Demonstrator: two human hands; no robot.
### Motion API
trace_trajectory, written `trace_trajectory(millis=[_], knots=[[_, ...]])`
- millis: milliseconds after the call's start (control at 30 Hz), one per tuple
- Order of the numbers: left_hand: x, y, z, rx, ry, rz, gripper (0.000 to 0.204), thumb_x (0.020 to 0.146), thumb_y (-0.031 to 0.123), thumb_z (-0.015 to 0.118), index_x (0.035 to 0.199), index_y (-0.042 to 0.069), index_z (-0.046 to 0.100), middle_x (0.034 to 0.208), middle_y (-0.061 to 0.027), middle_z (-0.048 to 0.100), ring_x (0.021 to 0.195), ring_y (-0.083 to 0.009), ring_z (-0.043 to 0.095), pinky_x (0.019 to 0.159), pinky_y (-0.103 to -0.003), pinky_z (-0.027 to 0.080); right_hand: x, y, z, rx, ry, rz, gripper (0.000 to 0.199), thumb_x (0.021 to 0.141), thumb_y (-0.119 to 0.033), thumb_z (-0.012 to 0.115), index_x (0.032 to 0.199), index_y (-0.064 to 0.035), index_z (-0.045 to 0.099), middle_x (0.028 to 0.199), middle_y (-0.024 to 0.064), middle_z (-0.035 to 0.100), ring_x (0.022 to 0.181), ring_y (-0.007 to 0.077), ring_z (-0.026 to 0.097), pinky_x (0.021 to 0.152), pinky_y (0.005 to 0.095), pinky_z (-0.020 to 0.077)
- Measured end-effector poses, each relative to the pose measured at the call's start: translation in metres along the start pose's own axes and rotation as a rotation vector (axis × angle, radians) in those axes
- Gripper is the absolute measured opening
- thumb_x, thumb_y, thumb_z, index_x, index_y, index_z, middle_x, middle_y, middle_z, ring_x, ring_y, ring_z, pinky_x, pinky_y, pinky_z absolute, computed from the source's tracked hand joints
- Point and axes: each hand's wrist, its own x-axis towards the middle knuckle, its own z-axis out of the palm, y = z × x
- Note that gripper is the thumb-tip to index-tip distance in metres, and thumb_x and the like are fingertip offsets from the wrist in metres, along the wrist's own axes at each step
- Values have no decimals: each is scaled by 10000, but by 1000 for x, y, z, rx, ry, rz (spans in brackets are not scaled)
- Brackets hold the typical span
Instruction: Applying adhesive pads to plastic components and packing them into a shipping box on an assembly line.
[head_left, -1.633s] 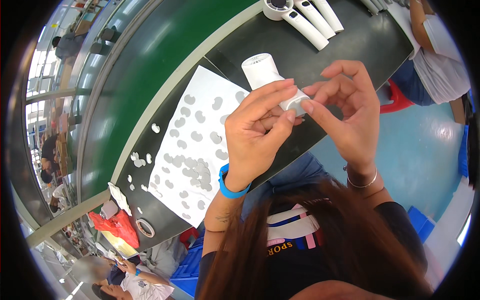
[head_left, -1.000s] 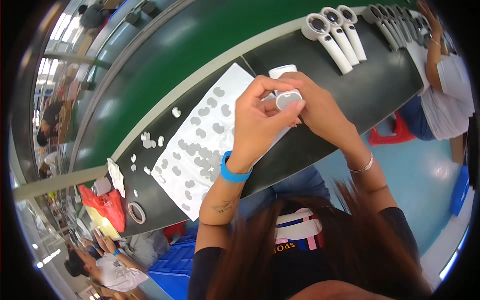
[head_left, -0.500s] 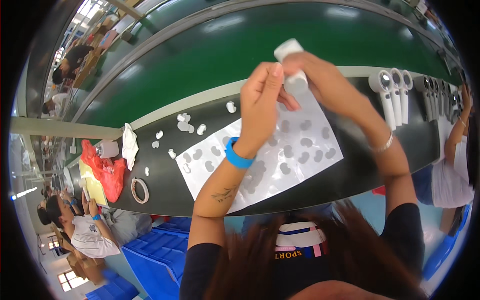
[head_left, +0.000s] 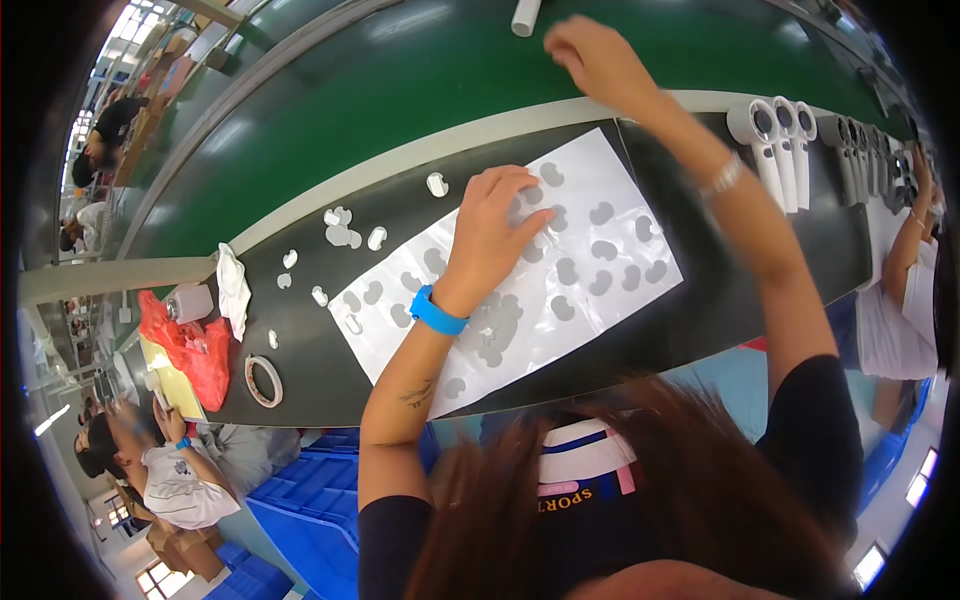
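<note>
My left hand (head_left: 495, 225) rests on a white sheet (head_left: 615, 325) dotted with grey bean-shaped pieces (head_left: 566, 271). Its fingers are stretched, thumb apart, and its fingertips lie close to several of those pieces; nothing shows in it. My right hand (head_left: 600, 65) reaches out over the green belt (head_left: 420, 75), fingers loosely bent and holding nothing visible. Just left of it, apart from the fingers, lies a white tube-shaped thing (head_left: 525, 18), cut off by the top edge. Small white bean-shaped pieces (head_left: 437, 185) lie on the dark table left of the sheet.
White long-handled things with round heads (head_left: 775, 150) stand in a row at right, darker ones beyond. At left are a tape roll (head_left: 264, 381), a red plastic bag (head_left: 190, 350) and a white cloth (head_left: 233, 290). Blue crates (head_left: 310, 500) stand below. Co-workers sit either side.
The white thing has left both hands and lies on the belt farther away. My right hand has moved up and away; my left hand has dropped to the sheet.
</note>
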Motion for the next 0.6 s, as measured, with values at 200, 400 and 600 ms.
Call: trace_trajectory(millis=[200,400,600], knots=[[-8,1,9,90,44,127,344,688,141,771,967,8,620,1048,-106,586,962,-298,527,822,-366,444,-107,-81,-20,384,-195,326,143,772,-134,692,847,-23,641,787,75,598,678,176,591,625,289,476],[-7,0,9,93,66,188,311,677,108,765,917,-24,616,1010,-122,579,948,-309,524,819,-371,451,-111,-89,-5,179,-53,148,128,774,-126,689,854,-33,651,793,74,602,636,204,590,606,286,482],[-5,1,9,128,36,179,307,679,136,764,901,-20,621,1002,-124,580,945,-312,526,819,-380,448,-105,-84,-18,198,-12,119,92,838,-103,624,886,-27,640,793,63,621,658,151,604,584,252,460]])
